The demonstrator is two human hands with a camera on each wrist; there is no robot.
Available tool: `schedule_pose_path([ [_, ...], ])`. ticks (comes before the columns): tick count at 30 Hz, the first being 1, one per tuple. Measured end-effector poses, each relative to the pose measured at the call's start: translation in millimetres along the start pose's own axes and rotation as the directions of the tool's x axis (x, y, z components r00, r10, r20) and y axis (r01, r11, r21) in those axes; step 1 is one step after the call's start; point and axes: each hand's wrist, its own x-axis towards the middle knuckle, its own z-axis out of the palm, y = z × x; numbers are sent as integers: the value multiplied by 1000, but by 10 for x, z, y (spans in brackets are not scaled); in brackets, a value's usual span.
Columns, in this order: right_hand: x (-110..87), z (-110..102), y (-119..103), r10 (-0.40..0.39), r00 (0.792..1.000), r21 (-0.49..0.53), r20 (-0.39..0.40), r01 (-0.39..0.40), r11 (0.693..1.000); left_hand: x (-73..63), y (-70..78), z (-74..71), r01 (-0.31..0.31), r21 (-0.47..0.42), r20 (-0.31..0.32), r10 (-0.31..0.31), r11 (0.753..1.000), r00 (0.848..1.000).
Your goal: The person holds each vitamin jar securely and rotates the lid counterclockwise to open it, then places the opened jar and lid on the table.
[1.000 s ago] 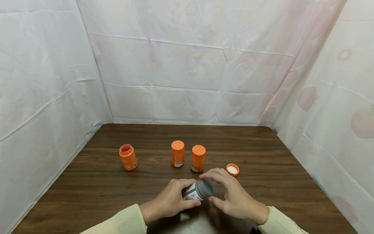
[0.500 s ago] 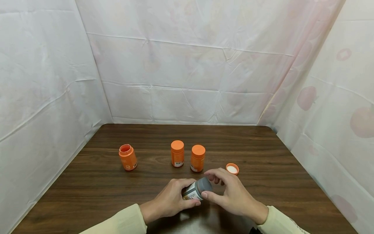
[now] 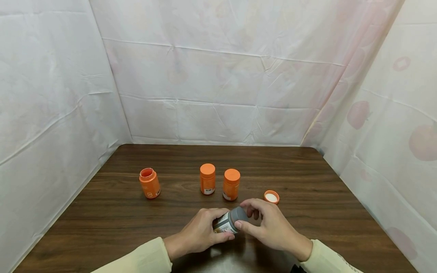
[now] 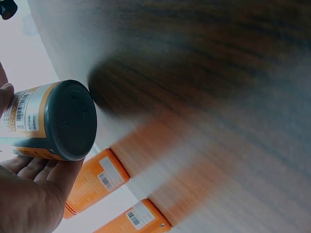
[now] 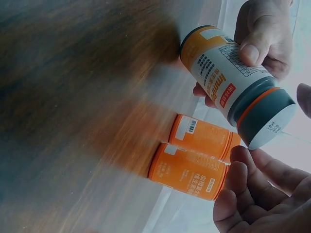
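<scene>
My left hand [image 3: 205, 231] grips a grey-green pill bottle [image 3: 223, 224] with a white and orange label, tilted with its cap toward the right. In the left wrist view the bottle's base [image 4: 73, 120] faces the camera. My right hand [image 3: 269, 225] is at the grey bottle cap [image 3: 239, 214], thumb and index fingertip at opposite sides of its rim. In the right wrist view an orange ring [image 5: 257, 104] shows between the cap [image 5: 267, 119] and the bottle's shoulder; the index fingertip meets the rim and the other fingers are curled below it.
Two capped orange bottles, one on the left [image 3: 207, 180] and one on the right [image 3: 231, 185], stand behind the hands. An uncapped orange bottle [image 3: 149, 184] stands farther left. An orange cap [image 3: 271, 196] lies inside up beyond the right hand. White cloth [image 3: 218, 113] surrounds the wooden table [image 3: 181, 155].
My right fingers have shifted around the grey cap, the thumb moving from below it up to its rim and the other fingers curling in. My left hand and the bottle have stayed put.
</scene>
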Motion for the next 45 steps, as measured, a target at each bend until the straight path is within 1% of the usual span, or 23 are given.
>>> schedule_pose_path([
  [9, 4, -15, -6, -23, 999, 8, 22, 23, 1000, 3, -6, 3, -4, 0, 3, 4, 1000, 1000],
  [16, -9, -21, 18, -98, 995, -2, 22, 98, 995, 0, -9, 2, -5, -9, 7, 5, 1000, 1000],
  [27, -13, -32, 18, -193, 981, 31, 21, 193, 981, -9, -15, -7, -4, 0, 10, 4, 1000, 1000],
  [32, -12, -41, 8, -212, 977, 42, 30, 210, 977, -8, -17, -4, -6, 7, 7, 6, 1000, 1000],
  [38, -14, -38, 29, -251, 968, 43, 22, 250, 967, -3, -23, 3, -8, 6, 9, 8, 1000, 1000],
  [45, -21, -30, 50, -255, 967, 57, 23, 254, 966, -2, -26, 5, -4, 2, 7, 4, 1000, 1000],
])
